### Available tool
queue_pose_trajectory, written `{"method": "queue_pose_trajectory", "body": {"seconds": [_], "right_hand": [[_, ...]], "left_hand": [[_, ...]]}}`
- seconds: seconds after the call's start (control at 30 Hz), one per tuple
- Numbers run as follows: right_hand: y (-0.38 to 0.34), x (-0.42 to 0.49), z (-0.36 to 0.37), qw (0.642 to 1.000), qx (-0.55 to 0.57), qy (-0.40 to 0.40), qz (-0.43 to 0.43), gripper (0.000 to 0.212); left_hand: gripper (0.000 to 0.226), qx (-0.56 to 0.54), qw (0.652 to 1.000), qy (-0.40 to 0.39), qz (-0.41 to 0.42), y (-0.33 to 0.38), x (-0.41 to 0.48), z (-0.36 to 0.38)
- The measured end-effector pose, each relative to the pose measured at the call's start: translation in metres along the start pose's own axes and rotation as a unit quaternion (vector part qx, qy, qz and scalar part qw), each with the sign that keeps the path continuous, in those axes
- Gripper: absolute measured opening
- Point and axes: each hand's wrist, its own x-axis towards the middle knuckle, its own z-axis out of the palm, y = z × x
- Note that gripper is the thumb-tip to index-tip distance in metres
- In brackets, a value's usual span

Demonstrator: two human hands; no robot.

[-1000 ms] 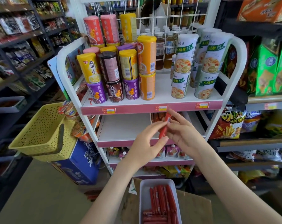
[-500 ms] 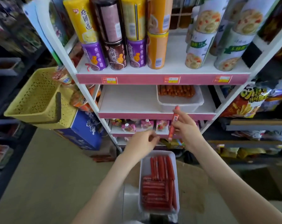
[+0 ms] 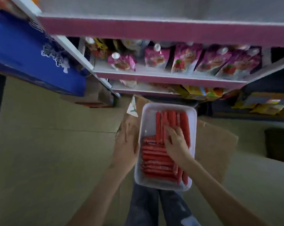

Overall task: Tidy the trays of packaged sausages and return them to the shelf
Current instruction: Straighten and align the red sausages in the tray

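A white tray (image 3: 144,123) of red packaged sausages (image 3: 156,162) sits on cardboard (image 3: 214,141), at 6 o'clock from the pink-edged shelf (image 3: 154,30). The left hand (image 3: 126,144) rests flat at the tray's 9 o'clock, and the right hand (image 3: 175,141) lies open-fingered on the sausages.

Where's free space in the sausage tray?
Only the far-left strip of the tray, between its left wall and the lengthwise sausages, beyond the crosswise stack. Near half is packed; right hand covers the middle.

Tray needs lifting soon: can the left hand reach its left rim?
Probably yes: the left hand lies flat right beside the left wall of the white tray, with nothing between them.
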Motion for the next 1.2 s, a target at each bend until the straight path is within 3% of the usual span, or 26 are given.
{"method": "queue_pose_trajectory", "body": {"seconds": [0.07, 0.13, 0.17, 0.27, 0.37, 0.5, 0.63, 0.77, 0.83, 1.0, 1.13, 1.2], "right_hand": [[0.004, 0.023, 0.031, 0.999, -0.033, -0.023, -0.026, 0.051], [0.016, 0.046, 0.055, 0.986, -0.15, -0.056, -0.036, 0.054], [0.023, 0.056, 0.063, 0.967, -0.24, -0.068, -0.049, 0.055], [0.041, 0.076, 0.071, 0.902, -0.406, -0.06, -0.135, 0.052], [0.055, 0.084, 0.059, 0.876, -0.441, -0.038, -0.195, 0.044], [0.067, 0.083, 0.036, 0.877, -0.429, -0.043, -0.214, 0.046], [0.076, 0.081, 0.03, 0.879, -0.43, -0.083, -0.19, 0.05], [0.075, 0.082, 0.03, 0.887, -0.418, -0.091, -0.175, 0.055], [0.075, 0.082, 0.03, 0.891, -0.411, -0.082, -0.174, 0.057], [0.08, 0.079, 0.027, 0.906, -0.373, -0.033, -0.196, 0.049], [0.082, 0.079, 0.03, 0.898, -0.389, -0.045, -0.201, 0.052], [0.081, 0.08, 0.036, 0.893, -0.403, -0.063, -0.192, 0.055]], "left_hand": [[0.063, 0.032, 0.999, 0.024, 0.008, -0.01, 0.015, 0.028], [0.062, 0.01, 1.0, 0.02, -0.013, -0.014, 0.021, 0.049], [0.061, -0.009, 0.999, 0.032, -0.024, -0.014, 0.022, 0.056], [0.057, 0.12, 0.987, 0.106, -0.032, -0.004, 0.024, 0.063], [0.044, 0.231, 0.963, 0.138, 0.022, 0.015, 0.023, 0.071], [0.049, 0.321, 0.945, -0.044, -0.038, 0.032, 0.03, 0.077], [0.053, 0.376, 0.92, -0.114, -0.01, 0.035, 0.049, 0.08], [0.028, 0.382, 0.922, -0.056, 0.022, 0.03, 0.054, 0.07], [0.011, 0.345, 0.935, 0.007, 0.077, 0.02, 0.053, 0.071], [0.011, 0.209, 0.971, 0.061, 0.096, 0.016, 0.031, 0.059], [0.004, 0.058, 0.985, 0.127, 0.098, 0.014, 0.014, 0.025], [0.014, -0.04, 0.99, 0.131, 0.043, 0.004, 0.005, 0.005]]}}
